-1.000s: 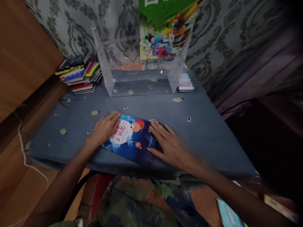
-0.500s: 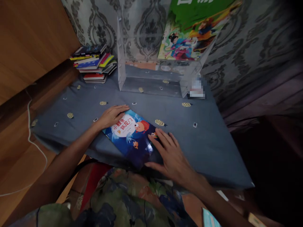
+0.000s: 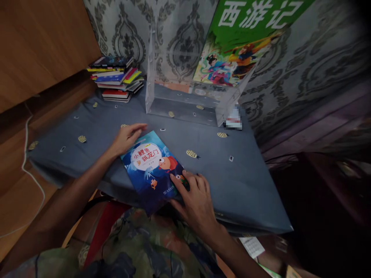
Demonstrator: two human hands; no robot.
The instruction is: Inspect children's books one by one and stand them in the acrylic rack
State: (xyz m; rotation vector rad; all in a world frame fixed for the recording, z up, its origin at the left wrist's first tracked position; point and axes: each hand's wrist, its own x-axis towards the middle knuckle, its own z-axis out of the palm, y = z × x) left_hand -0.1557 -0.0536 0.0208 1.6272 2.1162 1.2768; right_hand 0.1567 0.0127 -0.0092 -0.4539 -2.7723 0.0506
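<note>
A blue picture book (image 3: 153, 170) with a cartoon red fish and Chinese characters on its cover lies slanted on the cloth-covered table, its lower corner reaching past the near edge. Beside its upper left edge is my left hand (image 3: 127, 138), fingers stretched forward and thumb apart, gripping nothing. My right hand (image 3: 197, 197) rests at the book's lower right edge. Its fingers lie spread over the cover's side, and the thumb sits apart near the bottom edge.
A clear acrylic stand (image 3: 184, 112) is at the table's back, with a green-covered book (image 3: 226, 58) upright at it. A stack of books (image 3: 116, 79) occupies the back left corner. A white cable (image 3: 26, 154) hangs at left. The blue-grey tablecloth (image 3: 237, 193) has pineapple prints.
My left hand has slid off the book's top corner to its left, uncovering more of the cover. My right hand still touches the right edge. The view has shifted slightly.
</note>
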